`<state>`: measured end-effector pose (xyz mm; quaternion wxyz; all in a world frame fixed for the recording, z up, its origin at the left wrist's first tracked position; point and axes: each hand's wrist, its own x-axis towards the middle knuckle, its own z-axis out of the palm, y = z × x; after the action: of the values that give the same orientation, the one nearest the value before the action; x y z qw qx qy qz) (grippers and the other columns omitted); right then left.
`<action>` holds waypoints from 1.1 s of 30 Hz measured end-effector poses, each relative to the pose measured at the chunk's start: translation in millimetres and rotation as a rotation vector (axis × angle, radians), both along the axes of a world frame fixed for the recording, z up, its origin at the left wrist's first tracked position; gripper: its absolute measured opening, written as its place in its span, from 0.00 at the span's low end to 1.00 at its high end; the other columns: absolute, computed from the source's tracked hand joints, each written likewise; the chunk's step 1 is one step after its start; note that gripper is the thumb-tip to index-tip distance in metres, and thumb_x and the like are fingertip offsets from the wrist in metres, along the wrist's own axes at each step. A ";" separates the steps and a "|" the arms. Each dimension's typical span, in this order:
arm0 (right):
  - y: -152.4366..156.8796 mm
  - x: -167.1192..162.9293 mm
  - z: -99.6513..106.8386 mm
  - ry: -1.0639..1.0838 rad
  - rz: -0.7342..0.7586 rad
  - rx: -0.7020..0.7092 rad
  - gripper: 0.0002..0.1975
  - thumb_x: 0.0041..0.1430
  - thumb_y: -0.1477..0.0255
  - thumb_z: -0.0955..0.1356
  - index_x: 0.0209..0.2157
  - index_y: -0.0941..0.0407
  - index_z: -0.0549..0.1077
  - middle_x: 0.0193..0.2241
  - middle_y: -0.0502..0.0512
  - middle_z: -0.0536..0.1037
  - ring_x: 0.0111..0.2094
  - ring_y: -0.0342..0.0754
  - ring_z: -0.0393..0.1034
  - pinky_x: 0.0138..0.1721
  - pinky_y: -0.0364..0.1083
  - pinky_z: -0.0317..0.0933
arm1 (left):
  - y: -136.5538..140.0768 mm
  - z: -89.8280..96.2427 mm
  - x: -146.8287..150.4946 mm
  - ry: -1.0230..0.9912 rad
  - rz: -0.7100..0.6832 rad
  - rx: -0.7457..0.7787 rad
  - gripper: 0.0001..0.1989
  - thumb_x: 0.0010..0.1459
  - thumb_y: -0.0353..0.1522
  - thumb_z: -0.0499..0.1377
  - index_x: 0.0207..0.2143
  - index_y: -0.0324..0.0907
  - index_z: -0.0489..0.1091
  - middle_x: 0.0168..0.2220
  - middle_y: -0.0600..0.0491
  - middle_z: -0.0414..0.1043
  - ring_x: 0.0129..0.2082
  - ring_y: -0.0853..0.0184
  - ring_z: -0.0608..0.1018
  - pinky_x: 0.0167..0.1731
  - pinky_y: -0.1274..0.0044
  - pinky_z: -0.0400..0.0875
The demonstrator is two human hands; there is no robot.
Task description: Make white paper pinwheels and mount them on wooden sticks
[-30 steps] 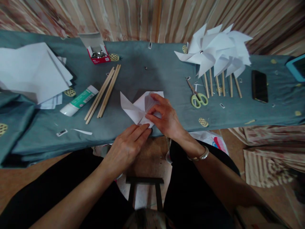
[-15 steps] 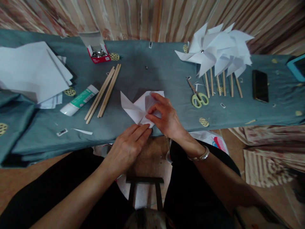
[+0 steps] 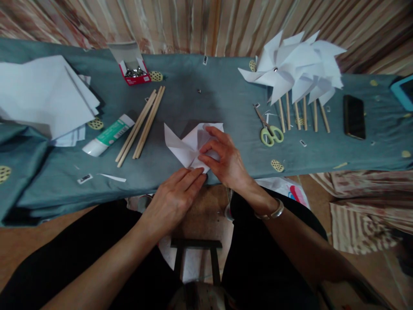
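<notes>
A white paper pinwheel [image 3: 189, 142], its corners folded in toward the middle, lies near the front edge of the cloth-covered table. My right hand [image 3: 227, 161] is closed on it, thumb and fingers pressing at its centre. From the near side my left hand [image 3: 177, 191] holds the lower fold, its fingers together on the paper. Part of the pinwheel is hidden under both hands. Beyond it on the cloth lies a small metal pin [image 3: 199, 91].
To the left are wooden sticks [image 3: 142, 125], a glue stick [image 3: 109, 134], a red box of pins [image 3: 137, 79] and white paper sheets [image 3: 41, 92]. To the right lie green-handled scissors [image 3: 271, 134], several finished pinwheels [image 3: 293, 64] on sticks and a phone [image 3: 354, 116].
The view has shifted very slightly. Both hands keep the same hold on the folded paper.
</notes>
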<state>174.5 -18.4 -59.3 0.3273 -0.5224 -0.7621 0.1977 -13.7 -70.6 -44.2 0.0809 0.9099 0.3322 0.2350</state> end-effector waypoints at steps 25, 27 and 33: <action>-4.6 2.8 5.5 0.005 -0.021 0.001 0.01 0.58 0.72 0.70 0.33 0.50 0.74 0.58 0.52 0.68 0.59 0.55 0.63 0.60 0.59 0.61 | -2.4 -4.6 1.1 -0.083 0.019 -0.021 0.16 0.61 0.22 0.56 0.52 0.31 0.66 0.50 0.40 0.72 0.49 0.59 0.76 0.49 0.67 0.77; -6.1 5.0 6.6 -0.006 -0.020 0.005 0.01 0.58 0.71 0.70 0.33 0.50 0.75 0.58 0.52 0.68 0.59 0.55 0.63 0.59 0.59 0.61 | -2.5 -3.8 1.5 -0.086 0.015 -0.020 0.16 0.61 0.22 0.55 0.52 0.31 0.66 0.50 0.39 0.72 0.49 0.59 0.77 0.49 0.67 0.77; -8.4 6.6 3.7 -0.013 -0.006 -0.020 0.04 0.60 0.68 0.68 0.36 0.46 0.77 0.58 0.48 0.68 0.60 0.55 0.62 0.60 0.60 0.61 | -1.9 -0.8 3.1 -0.069 0.013 -0.014 0.16 0.59 0.21 0.57 0.50 0.27 0.67 0.49 0.37 0.72 0.48 0.58 0.76 0.49 0.67 0.77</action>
<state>181.1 -26.8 -55.6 0.3177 -0.5291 -0.7608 0.2007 -10.6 -72.5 -45.0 0.0973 0.8985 0.3369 0.2642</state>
